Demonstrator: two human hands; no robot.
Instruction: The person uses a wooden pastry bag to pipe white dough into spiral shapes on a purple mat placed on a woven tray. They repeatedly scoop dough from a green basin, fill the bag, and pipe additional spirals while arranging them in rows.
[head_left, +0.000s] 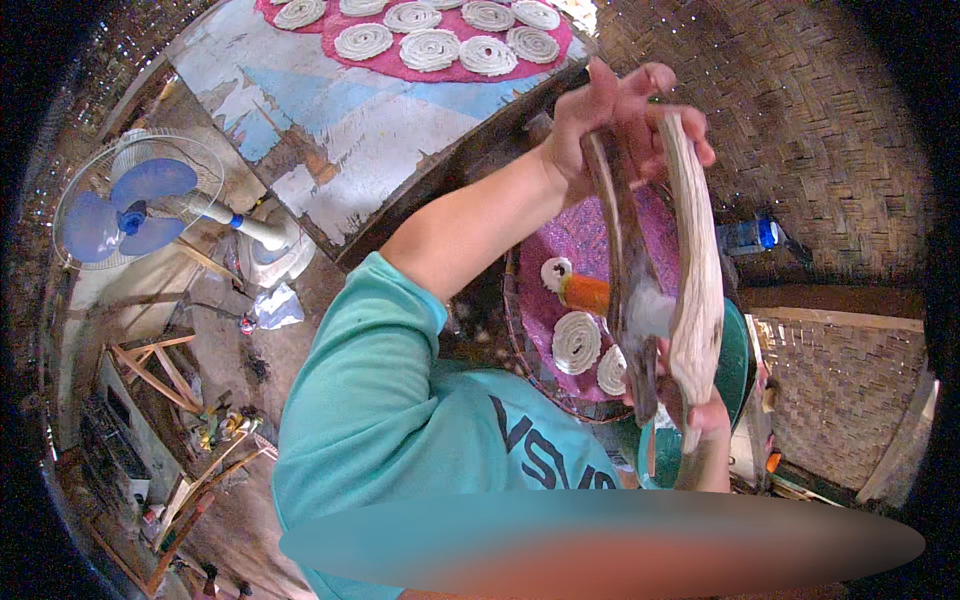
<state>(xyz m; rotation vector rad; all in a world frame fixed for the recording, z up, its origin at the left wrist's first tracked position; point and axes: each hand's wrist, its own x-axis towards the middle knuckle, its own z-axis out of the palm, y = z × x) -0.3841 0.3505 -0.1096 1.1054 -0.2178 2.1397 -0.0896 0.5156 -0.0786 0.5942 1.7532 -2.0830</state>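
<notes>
Two long wooden pieces stand nearly side by side in front of me, a dark brown one [628, 250] and a thicker pale one [697, 270]. My left hand [625, 115] is at their upper ends, its fingers partly spread and curled about the tops. Lower down, my right hand [708, 418] is closed round the lower part of the pale piece; the dark one's lower end lies beside it. A whitish patch shows between the pieces, too blurred to name. Behind them, white coiled strand discs [577, 343] lie on a pink mesh sheet [545, 225], near an orange cylinder [586, 293].
More coiled discs [430, 49] cover a pink sheet on a worn table [320, 130]. A blue-bladed fan [130, 215] stands at left. A green basin [738, 360] is behind the wood, a bottle [745, 237] by the woven wall [830, 130]. Wooden frames [165, 375] lie lower left.
</notes>
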